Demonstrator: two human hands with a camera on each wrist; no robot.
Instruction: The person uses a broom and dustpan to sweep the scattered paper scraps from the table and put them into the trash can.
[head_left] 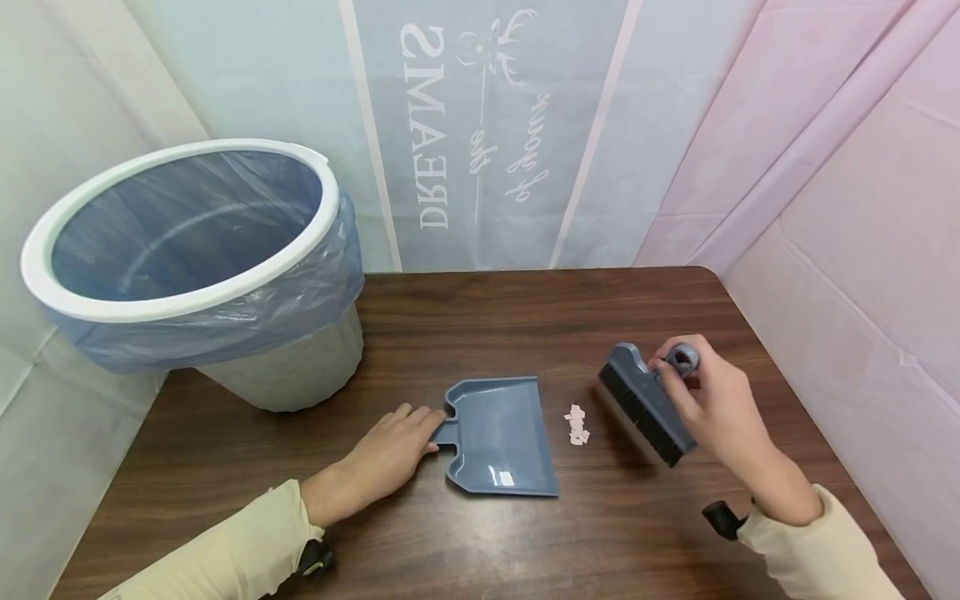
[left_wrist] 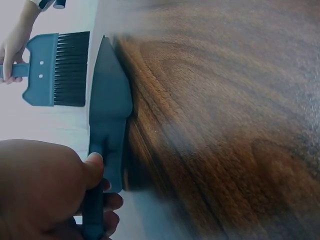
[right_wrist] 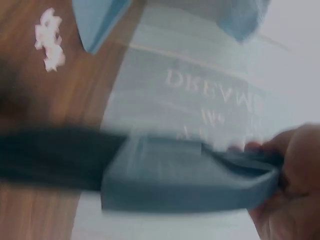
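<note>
My left hand point(head_left: 393, 442) grips the handle of a grey-blue dustpan point(head_left: 498, 433), which lies on the table with its flat lip facing right. In the left wrist view, thumb and fingers wrap round that dustpan's handle point(left_wrist: 93, 212). A matching hand brush point(head_left: 647, 404) with black bristles is held by its handle in my right hand point(head_left: 720, 400), tilted and raised over the tabletop. Between the dustpan's lip and the brush lies a small cluster of white paper scraps point(head_left: 577, 425). The brush is blurred in the right wrist view, its bristles pointing left towards the scraps point(right_wrist: 49, 40).
A large white-rimmed bin point(head_left: 300, 367) lined with a blue plastic bag stands at the table's back left. The dark wooden table point(head_left: 480, 550) meets a printed curtain point(head_left: 480, 242) behind and a pale cloth wall point(head_left: 847, 275) on the right.
</note>
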